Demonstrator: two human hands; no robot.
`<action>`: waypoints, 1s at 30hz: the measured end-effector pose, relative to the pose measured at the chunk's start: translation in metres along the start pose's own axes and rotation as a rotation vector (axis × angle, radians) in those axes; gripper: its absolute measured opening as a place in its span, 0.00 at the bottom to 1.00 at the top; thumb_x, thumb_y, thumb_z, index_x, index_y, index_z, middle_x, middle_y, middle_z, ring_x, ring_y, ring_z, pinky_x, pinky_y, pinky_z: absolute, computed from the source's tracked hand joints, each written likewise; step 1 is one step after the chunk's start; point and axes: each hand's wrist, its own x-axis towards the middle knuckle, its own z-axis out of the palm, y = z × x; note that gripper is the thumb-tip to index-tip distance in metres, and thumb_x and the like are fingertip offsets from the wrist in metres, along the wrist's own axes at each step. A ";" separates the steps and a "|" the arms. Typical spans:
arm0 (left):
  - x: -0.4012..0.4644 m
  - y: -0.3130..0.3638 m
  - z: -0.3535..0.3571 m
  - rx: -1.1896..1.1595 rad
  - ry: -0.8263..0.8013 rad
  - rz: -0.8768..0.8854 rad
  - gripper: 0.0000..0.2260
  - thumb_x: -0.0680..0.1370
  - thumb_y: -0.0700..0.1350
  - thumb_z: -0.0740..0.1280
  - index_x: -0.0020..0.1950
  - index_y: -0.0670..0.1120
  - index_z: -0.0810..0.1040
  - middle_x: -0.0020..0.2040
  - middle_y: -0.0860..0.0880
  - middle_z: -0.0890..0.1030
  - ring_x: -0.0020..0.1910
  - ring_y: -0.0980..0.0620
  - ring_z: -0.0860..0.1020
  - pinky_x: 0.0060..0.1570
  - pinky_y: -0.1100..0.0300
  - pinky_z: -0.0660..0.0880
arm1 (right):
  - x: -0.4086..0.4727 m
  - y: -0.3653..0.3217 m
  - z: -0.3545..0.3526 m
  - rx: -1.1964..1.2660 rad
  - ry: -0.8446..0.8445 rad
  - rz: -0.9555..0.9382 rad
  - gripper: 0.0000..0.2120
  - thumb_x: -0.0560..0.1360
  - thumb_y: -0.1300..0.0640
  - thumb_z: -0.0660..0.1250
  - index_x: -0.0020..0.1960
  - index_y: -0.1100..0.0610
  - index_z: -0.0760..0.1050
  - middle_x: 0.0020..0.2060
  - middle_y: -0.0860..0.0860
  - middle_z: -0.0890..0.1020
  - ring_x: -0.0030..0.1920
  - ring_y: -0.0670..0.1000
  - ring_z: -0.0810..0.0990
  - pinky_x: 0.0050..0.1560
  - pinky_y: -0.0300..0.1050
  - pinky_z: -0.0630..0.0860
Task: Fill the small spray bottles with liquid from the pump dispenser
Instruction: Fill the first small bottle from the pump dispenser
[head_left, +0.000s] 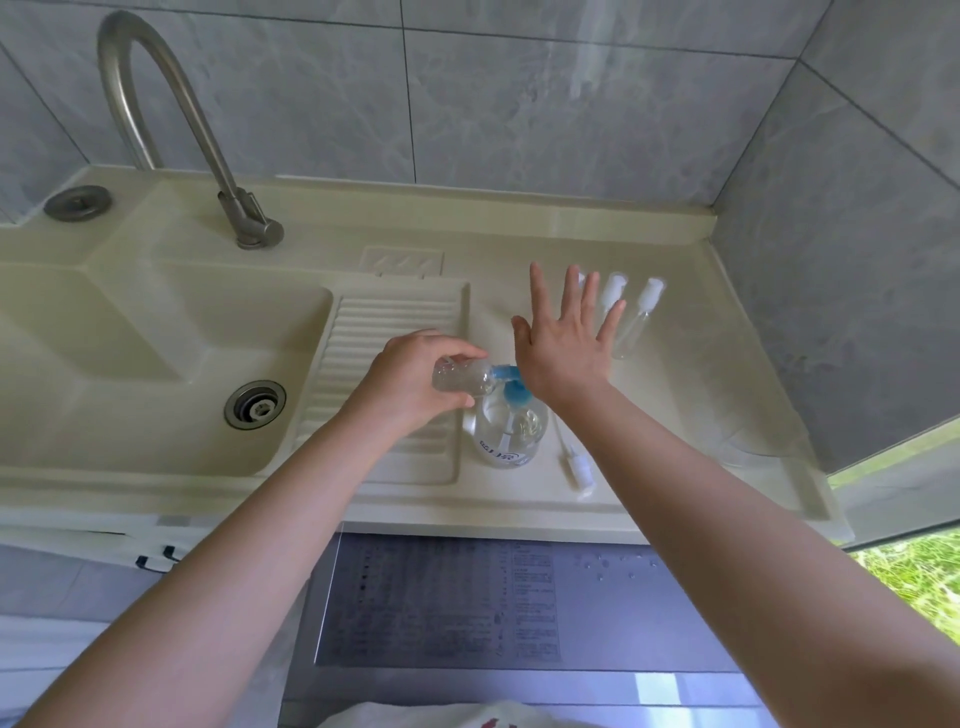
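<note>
A clear pump dispenser (511, 431) with a blue pump head (515, 391) stands on the cream counter (675, 415). My left hand (410, 379) grips a small clear spray bottle (462, 376), tilted on its side with its mouth against the blue nozzle. My right hand (563, 343) has straight, spread fingers, and its heel presses on the pump head. Behind it stand three capped small spray bottles (636, 319), partly hidden by the fingers. A loose white sprayer top (579, 467) with its tube lies on the counter to the right of the dispenser.
A sink basin (156, 353) with a drain (254, 404) lies to the left, under a curved metal tap (156, 104). A ribbed washboard (384, 332) sits under my left hand. A tiled wall rises behind and on the right. A grey appliance top (467, 613) lies below the counter edge.
</note>
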 end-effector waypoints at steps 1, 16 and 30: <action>0.000 0.000 -0.001 -0.002 0.000 0.000 0.24 0.67 0.42 0.80 0.61 0.56 0.82 0.54 0.57 0.81 0.54 0.57 0.77 0.63 0.59 0.72 | 0.001 0.001 -0.003 0.015 0.026 0.004 0.29 0.85 0.45 0.45 0.81 0.45 0.37 0.81 0.57 0.40 0.79 0.59 0.34 0.76 0.67 0.34; 0.000 0.000 0.001 -0.006 0.013 0.007 0.24 0.65 0.42 0.81 0.59 0.58 0.82 0.53 0.57 0.81 0.52 0.57 0.78 0.62 0.56 0.73 | -0.006 0.002 0.000 -0.029 0.043 -0.063 0.28 0.84 0.48 0.47 0.82 0.46 0.41 0.81 0.57 0.43 0.80 0.59 0.35 0.76 0.67 0.34; -0.001 0.001 0.003 -0.011 -0.005 -0.017 0.23 0.67 0.42 0.80 0.59 0.58 0.82 0.54 0.62 0.82 0.54 0.61 0.78 0.61 0.65 0.70 | -0.010 0.003 0.005 0.044 -0.089 -0.006 0.27 0.84 0.50 0.44 0.82 0.46 0.41 0.81 0.57 0.43 0.80 0.58 0.34 0.76 0.65 0.34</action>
